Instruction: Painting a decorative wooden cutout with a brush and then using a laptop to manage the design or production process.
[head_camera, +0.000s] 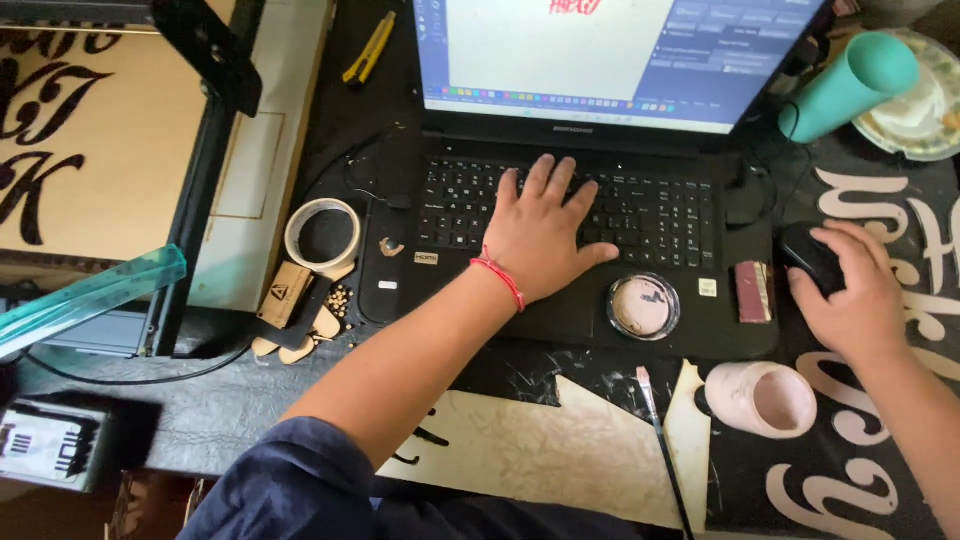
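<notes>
- Paintbrush (662, 440): thin, dark-handled, lying at the near edge of the worktop (250, 420) across pale cut board offcuts (540, 450).
- Pink cup (762, 399): on its side near the near right corner, mouth toward the right; keep the right forearm off it.
- Right hand (850, 290): curled over the black mouse (812, 256) at the right edge, fingers draped on top, palm resting; small wrist moves suit fine pointer work.
- Round pink dish (644, 306): on the laptop's palm rest, just right of the left hand; easily knocked.
- Left hand (540, 235): open, fingers spread flat on the keys, gripping nothing.
- Laptop (570, 190): black, centred on the worktop, screen lit at the far edge.
- Tape roll (322, 236): left of the keyboard, beside small wooden cutouts (295, 320).
- Teal bottle (850, 85): lying tilted at the far right corner, against a plate (925, 120).
</notes>
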